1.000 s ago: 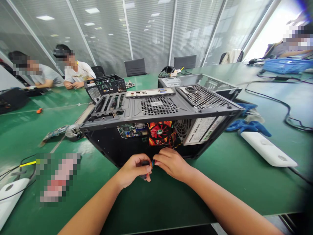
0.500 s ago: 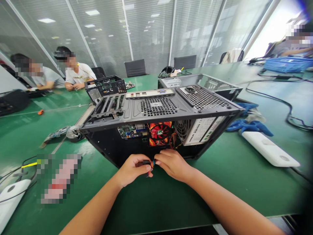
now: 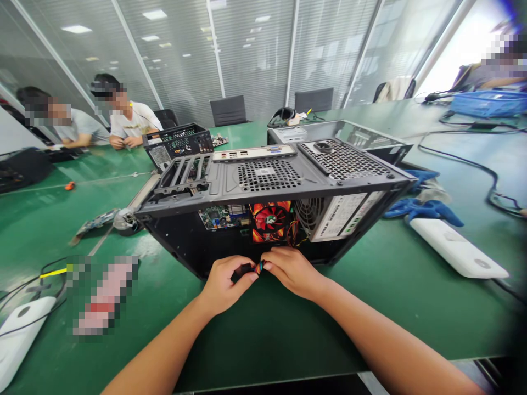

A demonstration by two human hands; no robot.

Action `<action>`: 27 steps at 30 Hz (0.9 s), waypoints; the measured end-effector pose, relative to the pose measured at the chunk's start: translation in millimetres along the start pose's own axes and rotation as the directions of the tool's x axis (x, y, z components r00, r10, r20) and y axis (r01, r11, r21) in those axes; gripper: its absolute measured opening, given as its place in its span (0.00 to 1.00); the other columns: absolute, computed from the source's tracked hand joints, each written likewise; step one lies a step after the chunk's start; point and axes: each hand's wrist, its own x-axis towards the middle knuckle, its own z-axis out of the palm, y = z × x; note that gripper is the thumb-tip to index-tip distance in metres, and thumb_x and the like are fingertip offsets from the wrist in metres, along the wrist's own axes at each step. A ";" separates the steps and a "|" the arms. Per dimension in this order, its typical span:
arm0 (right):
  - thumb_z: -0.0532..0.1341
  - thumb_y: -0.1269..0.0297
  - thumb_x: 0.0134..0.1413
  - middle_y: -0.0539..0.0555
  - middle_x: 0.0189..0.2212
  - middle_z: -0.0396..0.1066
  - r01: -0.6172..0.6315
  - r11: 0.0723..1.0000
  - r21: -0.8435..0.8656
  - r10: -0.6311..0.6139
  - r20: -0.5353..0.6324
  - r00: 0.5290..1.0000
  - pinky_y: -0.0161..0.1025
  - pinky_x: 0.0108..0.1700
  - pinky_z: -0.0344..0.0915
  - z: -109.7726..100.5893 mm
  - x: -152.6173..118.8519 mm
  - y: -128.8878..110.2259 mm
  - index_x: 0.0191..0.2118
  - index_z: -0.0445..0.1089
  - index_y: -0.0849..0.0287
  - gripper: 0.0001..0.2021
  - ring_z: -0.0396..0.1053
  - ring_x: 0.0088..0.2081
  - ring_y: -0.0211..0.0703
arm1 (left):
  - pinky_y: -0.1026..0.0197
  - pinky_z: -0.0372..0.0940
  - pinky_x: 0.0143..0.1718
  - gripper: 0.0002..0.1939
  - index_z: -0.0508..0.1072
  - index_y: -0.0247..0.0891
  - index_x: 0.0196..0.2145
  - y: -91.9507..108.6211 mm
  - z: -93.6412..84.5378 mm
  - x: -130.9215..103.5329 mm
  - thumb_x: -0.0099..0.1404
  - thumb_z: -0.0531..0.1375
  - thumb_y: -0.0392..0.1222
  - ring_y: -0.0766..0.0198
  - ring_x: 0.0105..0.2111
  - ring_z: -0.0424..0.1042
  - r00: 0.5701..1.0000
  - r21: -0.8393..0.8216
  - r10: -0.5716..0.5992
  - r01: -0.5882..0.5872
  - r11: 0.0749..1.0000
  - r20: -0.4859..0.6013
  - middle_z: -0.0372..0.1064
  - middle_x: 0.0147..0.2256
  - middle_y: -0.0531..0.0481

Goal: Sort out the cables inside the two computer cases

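A computer case lies on the green table with its vented rear panel facing up and its open side toward me. Inside show a motherboard, a red cooling fan and a power supply with a white label. Just in front of the opening, my left hand is closed on the black end of a bundle of coloured cables. Close beside it, my right hand pinches the same cable bundle. The far ends of the cables are hidden by my fingers.
Blue gloves and a white device lie to the right. At left are another white device and a blurred pink item. Further cases stand behind. Two people sit far left, another far right beside a blue basket.
My left fingers have shifted around the black cable end, and the loose coloured wires below it no longer show. Both hands stay close together, and the view has shifted slightly.
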 end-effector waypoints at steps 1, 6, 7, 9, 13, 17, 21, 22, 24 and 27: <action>0.50 0.63 0.67 0.54 0.28 0.70 -0.002 1.000 0.001 0.002 -0.003 1.000 0.37 0.34 0.62 0.3 -0.1 0.2 0.40 0.71 0.62 0.13 0.67 0.30 0.40 | 0.64 0.65 0.32 0.06 0.74 0.36 0.37 0.1 0.3 -0.3 0.64 0.61 0.41 0.66 0.28 0.71 1.000 0.004 -0.005 0.005 1.000 0.000 0.76 0.31 0.48; 0.51 0.63 0.67 0.54 0.28 0.71 -0.020 0.999 0.028 0.020 0.020 1.000 0.36 0.33 0.62 -2.5 1.5 -1.4 0.39 0.71 0.61 0.13 0.68 0.29 0.39 | 0.65 0.64 0.31 0.06 0.73 0.35 0.38 -0.5 3.1 -1.7 0.64 0.61 0.40 0.67 0.28 0.71 0.991 0.095 0.113 -0.107 0.990 -0.069 0.74 0.30 0.49; 0.51 0.63 0.67 0.54 0.28 0.71 -0.023 0.999 0.037 0.022 0.029 0.999 0.36 0.33 0.61 -3.8 2.1 -2.2 0.38 0.70 0.61 0.13 0.68 0.29 0.39 | 0.65 0.64 0.31 0.06 0.73 0.35 0.39 -0.8 3.8 -1.9 0.65 0.61 0.40 0.67 0.28 0.71 0.985 0.128 0.154 -0.142 0.981 -0.082 0.74 0.30 0.49; 0.50 0.64 0.67 0.53 0.28 0.71 -0.031 0.998 0.053 0.028 0.050 0.998 0.36 0.32 0.61 -5.9 3.0 -3.4 0.37 0.70 0.61 0.13 0.68 0.28 0.39 | 0.65 0.64 0.30 0.07 0.72 0.35 0.40 -1.3 5.0 -2.3 0.65 0.60 0.40 0.67 0.27 0.71 0.969 0.197 0.225 -0.203 0.959 -0.099 0.73 0.29 0.49; 0.50 0.64 0.67 0.53 0.28 0.71 -0.035 0.997 0.066 0.031 0.066 0.997 0.36 0.32 0.61 -5.9 2.6 -3.6 0.36 0.70 0.60 0.13 0.69 0.29 0.39 | 0.64 0.63 0.30 0.06 0.72 0.34 0.38 0.5 5.3 -2.6 0.65 0.60 0.40 0.66 0.26 0.71 0.973 0.170 0.203 -0.183 0.968 -0.106 0.73 0.29 0.48; 0.52 0.64 0.66 0.57 0.33 0.74 -0.009 0.999 0.041 0.009 0.000 1.000 0.40 0.37 0.66 -1.8 -0.1 -2.2 0.44 0.69 0.62 0.11 0.71 0.34 0.44 | 0.65 0.64 0.28 0.09 0.71 0.34 0.35 3.8 3.4 -0.8 0.65 0.59 0.44 0.67 0.25 0.72 0.987 -0.282 -0.144 0.160 0.946 0.079 0.70 0.27 0.50; 0.52 0.64 0.66 0.59 0.35 0.74 0.033 0.998 0.045 -0.031 -0.043 0.999 0.42 0.40 0.68 -1.9 -0.1 -3.4 0.46 0.68 0.63 0.11 0.71 0.37 0.45 | 0.65 0.66 0.27 0.16 0.69 0.33 0.34 3.0 2.0 1.8 0.60 0.64 0.50 0.67 0.23 0.72 0.886 -0.618 -0.317 0.463 0.635 0.339 0.68 0.26 0.53; 0.52 0.64 0.66 0.59 0.34 0.73 0.048 0.997 0.059 -0.045 -0.041 0.998 0.41 0.39 0.68 -2.6 0.5 -3.9 0.44 0.69 0.63 0.11 0.70 0.35 0.44 | 0.65 0.66 0.26 0.17 0.69 0.33 0.35 2.4 1.6 2.1 0.59 0.65 0.50 0.67 0.22 0.72 0.863 -0.646 -0.328 0.505 0.573 0.384 0.68 0.26 0.53; 0.52 0.65 0.66 0.57 0.32 0.71 0.070 0.994 0.088 -0.068 -0.032 0.997 0.39 0.37 0.67 -3.9 1.7 -5.0 0.41 0.69 0.62 0.11 0.68 0.33 0.42 | 0.65 0.65 0.26 0.19 0.70 0.32 0.36 1.1 0.4 2.1 0.57 0.67 0.50 0.67 0.21 0.72 0.825 -0.668 -0.336 0.565 0.484 0.455 0.68 0.26 0.53; 0.52 0.64 0.66 0.56 0.30 0.70 0.086 0.993 0.076 -0.085 -0.023 0.996 0.38 0.36 0.65 -4.4 2.4 -5.6 0.39 0.70 0.62 0.11 0.66 0.31 0.42 | 0.66 0.64 0.25 0.19 0.71 0.31 0.35 -0.4 -2.0 1.5 0.57 0.67 0.51 0.66 0.22 0.73 0.789 -0.649 -0.295 0.612 0.452 0.539 0.69 0.25 0.51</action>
